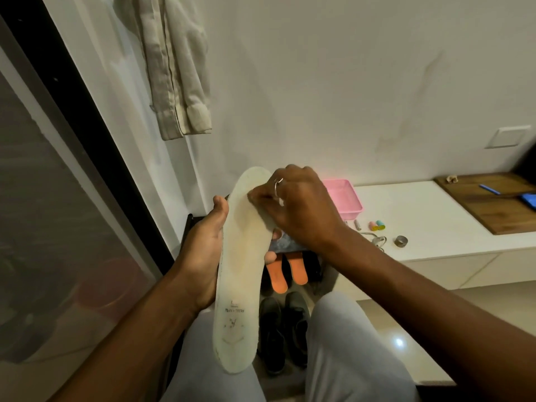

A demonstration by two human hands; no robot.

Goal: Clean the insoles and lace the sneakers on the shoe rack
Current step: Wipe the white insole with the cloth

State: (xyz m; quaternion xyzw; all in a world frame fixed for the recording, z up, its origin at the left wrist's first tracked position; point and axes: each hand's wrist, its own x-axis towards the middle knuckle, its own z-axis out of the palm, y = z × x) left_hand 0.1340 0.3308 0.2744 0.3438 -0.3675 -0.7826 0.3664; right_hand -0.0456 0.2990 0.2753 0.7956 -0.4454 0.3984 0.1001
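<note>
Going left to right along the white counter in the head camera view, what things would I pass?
pink tray → small pastel pieces → grey ring-shaped roll → wooden board, with a blue pen lying on it.

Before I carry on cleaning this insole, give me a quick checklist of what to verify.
1. Grip: ok, left hand holds the white insole by its edge.
2. Contact: ok, right hand touches its forefoot.
3. Cloth in the right hand: cannot tell.
4. Insole surface clean: not ok, yellowish patches show.
5. Black sneakers nearby: ok, side by side below the insole.
</note>
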